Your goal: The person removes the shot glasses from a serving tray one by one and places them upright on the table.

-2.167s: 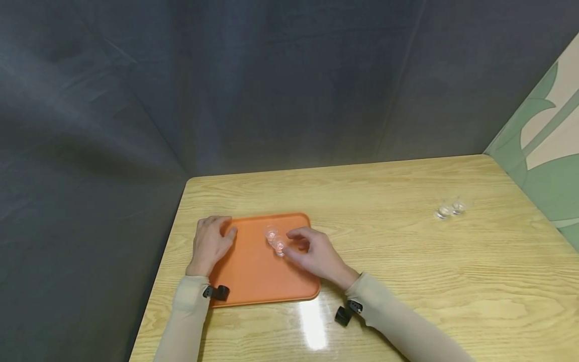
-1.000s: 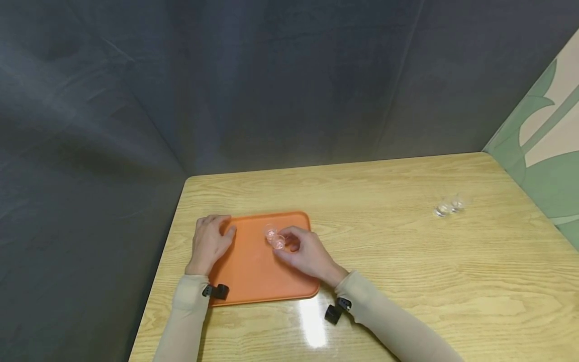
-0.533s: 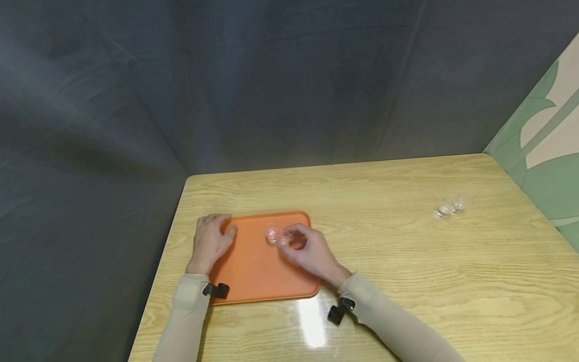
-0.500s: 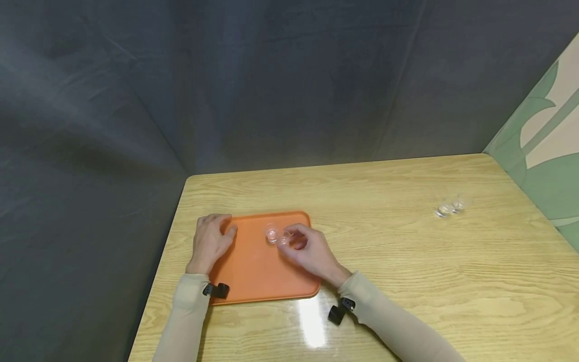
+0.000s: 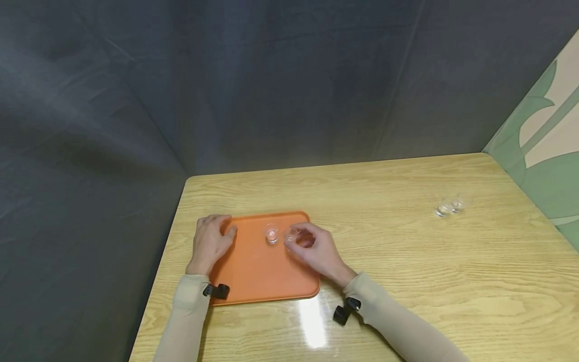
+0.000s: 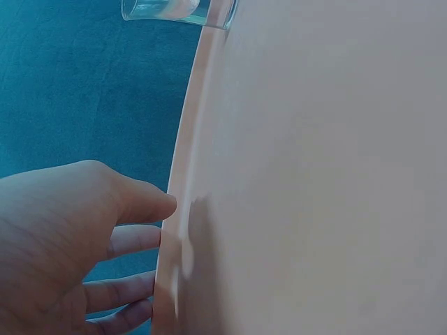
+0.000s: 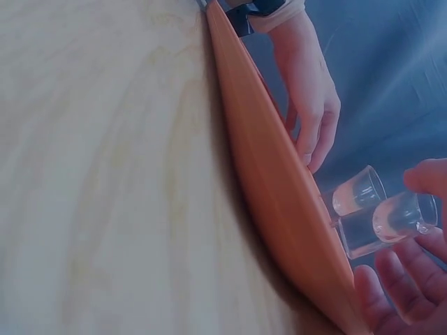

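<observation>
An orange tray (image 5: 258,276) lies on the wooden table. At its far left corner rests my left hand (image 5: 210,244), thumb spread from loosely bent fingers that touch the rim. On the tray's far half stands a small clear shot glass (image 5: 271,234), upright. To its right, my right hand (image 5: 319,253) holds a second shot glass (image 5: 289,236) between thumb and fingers. In the right wrist view, this held glass (image 7: 384,227) appears close to the other glass (image 7: 355,193). Whether its base touches the tray cannot be told.
Two more clear glasses, a nearer one (image 5: 443,208) and one beside it (image 5: 458,203), stand at the table's far right. A dark curtain (image 5: 289,90) hangs behind and left of the table (image 5: 384,201). A green-patterned surface (image 5: 543,146) borders the right.
My right hand has closed round the nearer glass on the tray and shifted it to the right, opening a gap between the two glasses. My left hand has stayed at the tray's corner.
</observation>
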Available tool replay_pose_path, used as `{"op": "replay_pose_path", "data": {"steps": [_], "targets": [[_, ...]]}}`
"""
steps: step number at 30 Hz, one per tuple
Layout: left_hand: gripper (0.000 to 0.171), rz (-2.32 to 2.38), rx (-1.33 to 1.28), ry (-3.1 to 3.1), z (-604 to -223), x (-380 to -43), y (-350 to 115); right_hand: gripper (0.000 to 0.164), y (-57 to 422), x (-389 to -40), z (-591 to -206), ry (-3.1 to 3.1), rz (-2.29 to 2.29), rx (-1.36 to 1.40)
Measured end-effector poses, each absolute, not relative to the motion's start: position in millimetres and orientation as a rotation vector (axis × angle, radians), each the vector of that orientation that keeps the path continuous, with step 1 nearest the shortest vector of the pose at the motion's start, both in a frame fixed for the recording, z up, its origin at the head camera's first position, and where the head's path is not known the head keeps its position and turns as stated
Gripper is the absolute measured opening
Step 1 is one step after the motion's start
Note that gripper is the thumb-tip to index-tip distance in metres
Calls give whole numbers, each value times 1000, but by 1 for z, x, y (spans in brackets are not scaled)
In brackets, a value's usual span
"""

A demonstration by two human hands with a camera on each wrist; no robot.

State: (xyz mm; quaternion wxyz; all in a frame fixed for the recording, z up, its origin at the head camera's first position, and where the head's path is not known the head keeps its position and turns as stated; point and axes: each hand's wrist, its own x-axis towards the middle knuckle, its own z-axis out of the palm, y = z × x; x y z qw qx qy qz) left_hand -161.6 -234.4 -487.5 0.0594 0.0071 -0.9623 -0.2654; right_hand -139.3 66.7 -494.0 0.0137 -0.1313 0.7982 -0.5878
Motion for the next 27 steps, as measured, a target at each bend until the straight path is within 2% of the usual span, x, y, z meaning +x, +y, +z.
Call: {"op": "replay_pose_path", "data": {"steps": [27], "targets": [[42,-802,14,-2907,-488,-162,-235,36,100,-146,-492,2473,-1921,-225]]}}
